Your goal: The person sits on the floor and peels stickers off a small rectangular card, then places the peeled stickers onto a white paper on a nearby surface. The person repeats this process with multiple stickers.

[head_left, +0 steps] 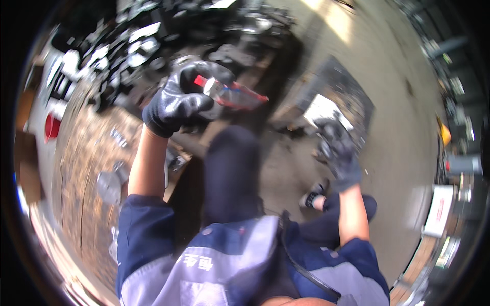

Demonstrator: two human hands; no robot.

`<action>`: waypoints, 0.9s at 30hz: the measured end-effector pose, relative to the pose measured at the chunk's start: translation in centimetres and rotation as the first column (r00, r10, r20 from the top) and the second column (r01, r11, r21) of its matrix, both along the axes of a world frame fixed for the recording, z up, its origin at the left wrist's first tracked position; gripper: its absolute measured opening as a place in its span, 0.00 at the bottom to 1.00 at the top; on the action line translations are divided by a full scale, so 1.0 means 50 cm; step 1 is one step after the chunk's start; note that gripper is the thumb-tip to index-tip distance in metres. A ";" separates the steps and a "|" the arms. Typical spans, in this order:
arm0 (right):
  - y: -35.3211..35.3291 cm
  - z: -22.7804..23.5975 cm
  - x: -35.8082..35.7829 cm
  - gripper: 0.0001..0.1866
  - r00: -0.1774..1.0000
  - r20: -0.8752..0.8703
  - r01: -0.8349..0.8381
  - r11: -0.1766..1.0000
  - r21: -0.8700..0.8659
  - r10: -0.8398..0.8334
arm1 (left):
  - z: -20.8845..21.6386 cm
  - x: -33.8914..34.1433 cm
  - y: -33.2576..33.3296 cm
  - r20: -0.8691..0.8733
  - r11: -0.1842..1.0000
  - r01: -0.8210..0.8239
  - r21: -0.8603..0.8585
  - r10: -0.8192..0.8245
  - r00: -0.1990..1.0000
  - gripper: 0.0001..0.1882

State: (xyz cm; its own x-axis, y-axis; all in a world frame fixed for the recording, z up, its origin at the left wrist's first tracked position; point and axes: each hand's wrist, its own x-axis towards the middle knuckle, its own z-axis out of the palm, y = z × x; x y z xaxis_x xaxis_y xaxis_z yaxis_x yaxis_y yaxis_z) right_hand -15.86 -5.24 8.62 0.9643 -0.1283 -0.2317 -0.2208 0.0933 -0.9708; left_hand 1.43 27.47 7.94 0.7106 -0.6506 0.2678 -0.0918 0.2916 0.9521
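Plastic item point(237, 97): holding position and surroundings

The plastic item is lying between the curled fingers of the gloved left hand point(186, 94), just right of the workbench edge. Its red tip is pointing to the upper left, a white band is sitting beside that tip, and its clear, red-edged body is extending to the right. Motion blur is obscuring its exact kind. The left thumb and fingers are closing narrowly around it, the index finger passing above and the thumb below.

The gloved right hand point(337, 145) is reaching to the lower edge of a white flat piece point(326, 108). Its fingers are blurring; whether they are gripping the piece cannot be told. The white piece is overlying a dark slab point(334, 76) above the grey floor point(408, 92).

To the left, a wooden workbench point(76, 168) is bearing a heap of dark metal parts point(138, 56) at its far end and a round metallic part point(109, 186) nearer the person. A red container point(52, 127) is standing beyond its left side. At the far right, a white box point(440, 210) is lying near the shelving.
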 end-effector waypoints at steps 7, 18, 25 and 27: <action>-0.103 0.048 -0.134 0.19 0.938 0.285 -0.146 0.970 -0.196 0.199 | 0.077 -0.141 -0.409 0.169 0.815 0.579 0.027 -0.574 0.801 0.25; -0.354 -0.087 -0.202 0.20 0.999 -0.036 0.042 0.985 0.167 -0.036 | -0.042 -0.151 -0.648 0.292 0.789 0.548 0.276 -0.612 0.735 0.10; -0.382 -0.130 -0.140 0.14 0.999 0.047 0.017 0.927 -0.374 0.001 | -0.102 -0.105 -0.686 0.216 0.833 0.466 0.299 -0.535 0.817 0.08; -0.397 -0.149 -0.125 0.12 0.998 0.065 0.037 0.914 -0.404 -0.012 | -0.108 -0.096 -0.693 0.280 0.864 0.423 0.275 -0.493 0.824 0.09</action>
